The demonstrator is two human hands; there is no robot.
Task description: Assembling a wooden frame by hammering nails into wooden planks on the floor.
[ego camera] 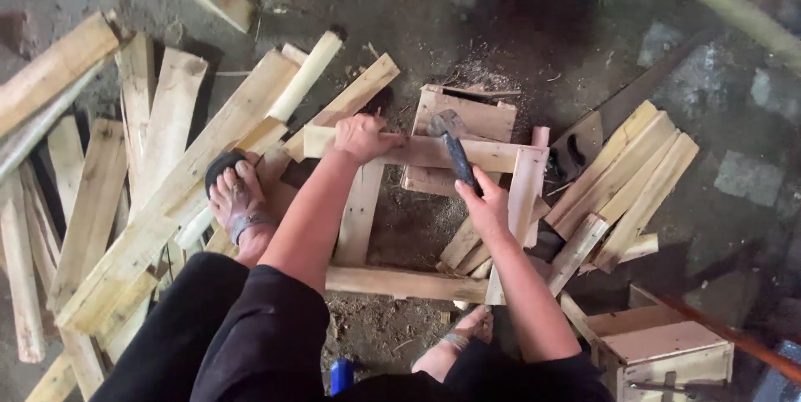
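Left hand (360,136) sits centre frame, fingers clamped down on the top slat (421,151) of a wooden frame (359,218), pinning it flat. The top slat runs left to right across the frame's two uprights. Right hand (484,206) is just right of centre, fingers wrapped tight around the dark handle of a hammer (455,145). The hammer head rests on or just above the top slat, right of the left hand; contact can't be confirmed from this angle.

The wooden frame lies on the dirt floor (517,43): the top slat, two uprights and a bottom slat (400,283) form a rough rectangle. A small finished crate (467,118) sits just behind the top slat, upper centre.

Left foot in a dark sandal (238,197) stands on loose planks left of the frame. Right foot (455,343) is at lower centre, near the bottom slat. Black trousers fill the bottom edge.

Left half of the frame: a scattered pile of pale planks (167,160), overlapping at odd angles. Right of centre: a neater stack of short slats (630,176), fanned diagonally. Lower right: another wooden crate (663,343), with a reddish pole (734,337) crossing its corner. A blue object (340,375) shows at the bottom edge, too hidden to identify.
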